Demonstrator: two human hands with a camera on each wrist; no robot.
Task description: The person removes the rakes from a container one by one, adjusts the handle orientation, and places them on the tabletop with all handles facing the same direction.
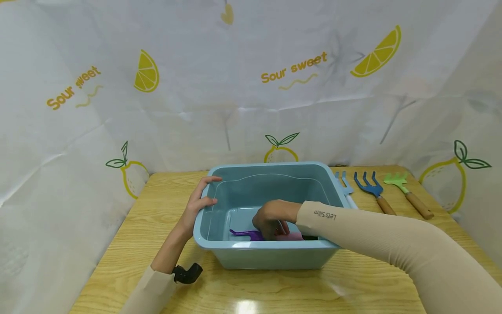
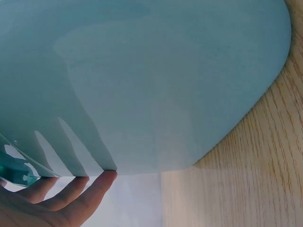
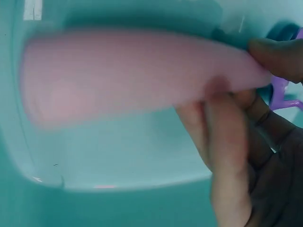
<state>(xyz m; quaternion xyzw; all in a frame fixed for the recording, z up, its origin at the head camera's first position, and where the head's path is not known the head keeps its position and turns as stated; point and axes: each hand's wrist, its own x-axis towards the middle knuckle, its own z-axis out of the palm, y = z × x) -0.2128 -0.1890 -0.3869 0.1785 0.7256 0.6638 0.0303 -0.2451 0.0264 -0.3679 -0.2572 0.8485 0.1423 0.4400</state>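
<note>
A light-blue plastic basin (image 1: 274,257) stands on the wooden table. My left hand (image 1: 193,208) holds its left rim, with fingers (image 2: 90,198) against the outer wall in the left wrist view. Down inside the basin, my right hand (image 1: 270,218) pinches the narrow end of a pink tapered object (image 3: 118,78). That object is blurred, so its exact kind is unclear. Beside this hand lies a purple pronged tool (image 1: 251,234), partly hidden by the hand and the near rim. Something dark (image 1: 310,237) shows at the pink object's right.
Right of the basin lie a light-blue hand rake (image 1: 346,185), a dark-blue hand rake (image 1: 370,187) with a wooden handle and a green hand rake (image 1: 404,185). A black bent piece (image 1: 189,274) sits at the left wrist. A lemon-print curtain (image 1: 235,87) hangs behind the table.
</note>
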